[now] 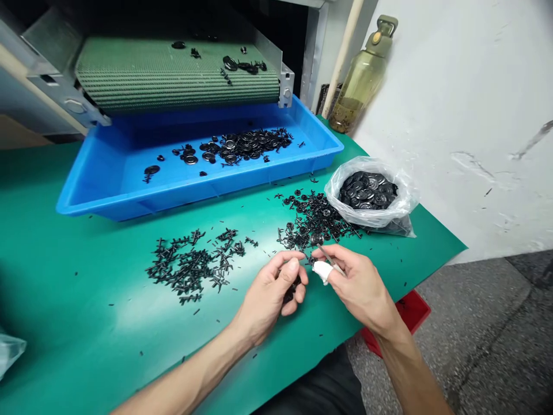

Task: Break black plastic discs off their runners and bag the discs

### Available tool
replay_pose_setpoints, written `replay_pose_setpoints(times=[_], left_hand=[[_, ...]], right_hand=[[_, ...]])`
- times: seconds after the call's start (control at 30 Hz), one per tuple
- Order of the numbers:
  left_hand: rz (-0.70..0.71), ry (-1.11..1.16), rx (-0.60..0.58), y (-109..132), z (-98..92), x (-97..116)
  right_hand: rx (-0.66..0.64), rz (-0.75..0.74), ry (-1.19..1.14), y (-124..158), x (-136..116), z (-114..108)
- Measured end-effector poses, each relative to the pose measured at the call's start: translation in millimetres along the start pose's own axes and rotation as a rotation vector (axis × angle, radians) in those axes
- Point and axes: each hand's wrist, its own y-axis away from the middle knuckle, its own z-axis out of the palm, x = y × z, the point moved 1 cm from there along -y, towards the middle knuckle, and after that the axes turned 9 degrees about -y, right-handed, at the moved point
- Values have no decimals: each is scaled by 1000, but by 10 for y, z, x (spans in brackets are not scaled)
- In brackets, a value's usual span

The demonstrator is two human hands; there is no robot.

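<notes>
Your left hand point(268, 297) clasps black plastic pieces point(291, 291); your right hand point(363, 291) pinches a metal tool point(330, 259). A blue tray point(129, 203) sits at twelve o'clock.

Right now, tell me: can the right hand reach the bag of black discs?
Probably yes: the right hand, holding a slim tool, is near the plastic bag, with mostly green mat between, the black sprue pile lying aside.

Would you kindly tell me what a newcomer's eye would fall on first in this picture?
First comes the bright blue plastic tray of round black parts, below the end of a green conveyor belt. Nearer the camera, on the green mat, the left hand holds black moulded plastic pieces, while the right hand, one finger wrapped in white, holds a slim metal tool.
</notes>
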Motion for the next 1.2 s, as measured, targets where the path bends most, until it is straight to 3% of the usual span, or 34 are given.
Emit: replay_pose_setpoints(times=[0.1, 0.43, 0.67, 0.8, 1.0, 1.2], left_hand=[[29, -82, -56, 0, -20, -37], [13, -123, -134, 8, -65, -9], [48, -111, -33, 4, -43, -28], [46, -136, -14, 23, -23, -37], [18, -114, -6, 39, -9, -25], [41, -98, 22, 34, -21, -43]], right_hand=[[-33, 3, -22, 54, -49, 49], [-87, -198, 102, 83, -138, 21], [32, -338, 471, 334, -107, 56], [11, -366, 635, 426, -127, 135], [2, -396, 748, 401, -118, 151], [115, -378, 762, 465, -125, 252]])
